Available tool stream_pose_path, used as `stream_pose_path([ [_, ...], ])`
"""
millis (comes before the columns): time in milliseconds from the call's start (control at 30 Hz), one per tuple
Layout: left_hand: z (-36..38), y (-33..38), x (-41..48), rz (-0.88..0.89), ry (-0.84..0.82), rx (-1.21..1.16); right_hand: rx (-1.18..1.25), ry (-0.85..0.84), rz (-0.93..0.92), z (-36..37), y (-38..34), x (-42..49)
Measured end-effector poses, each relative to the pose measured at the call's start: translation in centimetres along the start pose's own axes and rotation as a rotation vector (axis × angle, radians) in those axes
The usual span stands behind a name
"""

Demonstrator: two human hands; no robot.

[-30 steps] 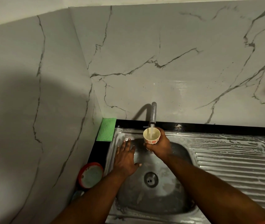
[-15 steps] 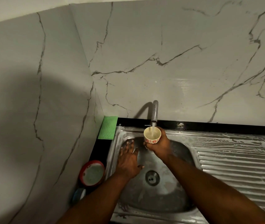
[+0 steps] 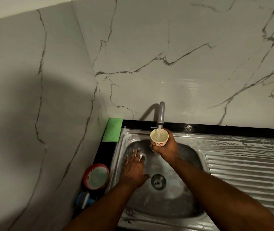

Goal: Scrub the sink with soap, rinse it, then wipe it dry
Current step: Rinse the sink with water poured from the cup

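A steel sink with a round drain lies below me, its basin wet and streaked with soap. My right hand grips a small white cup with red flowers, held upright under the steel tap. Water runs from the tap into the cup. My left hand lies flat and open on the basin's left slope, fingers spread, just left of the drain.
A ribbed, soapy drainboard extends to the right. A green cloth lies on the black counter at the back left corner. A red-rimmed round tub and a blue object sit left of the sink. Marble walls close the back and left.
My left hand has slid down the basin's left side toward the drain. The right hand still holds the cup under the running tap. The view has shifted slightly.
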State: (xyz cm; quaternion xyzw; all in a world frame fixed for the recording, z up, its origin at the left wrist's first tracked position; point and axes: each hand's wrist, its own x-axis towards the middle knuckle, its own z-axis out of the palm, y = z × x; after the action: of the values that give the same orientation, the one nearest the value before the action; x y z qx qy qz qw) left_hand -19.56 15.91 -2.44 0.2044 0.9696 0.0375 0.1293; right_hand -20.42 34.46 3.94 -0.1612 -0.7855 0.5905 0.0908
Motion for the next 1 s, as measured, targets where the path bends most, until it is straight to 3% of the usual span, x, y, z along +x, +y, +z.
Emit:
stream_pose_path([
  [1000, 2.0, 0.4, -1.5, 0.000, 0.007, -0.040, 0.084, -0.023, 0.015, 0.1, -0.2, 0.6],
])
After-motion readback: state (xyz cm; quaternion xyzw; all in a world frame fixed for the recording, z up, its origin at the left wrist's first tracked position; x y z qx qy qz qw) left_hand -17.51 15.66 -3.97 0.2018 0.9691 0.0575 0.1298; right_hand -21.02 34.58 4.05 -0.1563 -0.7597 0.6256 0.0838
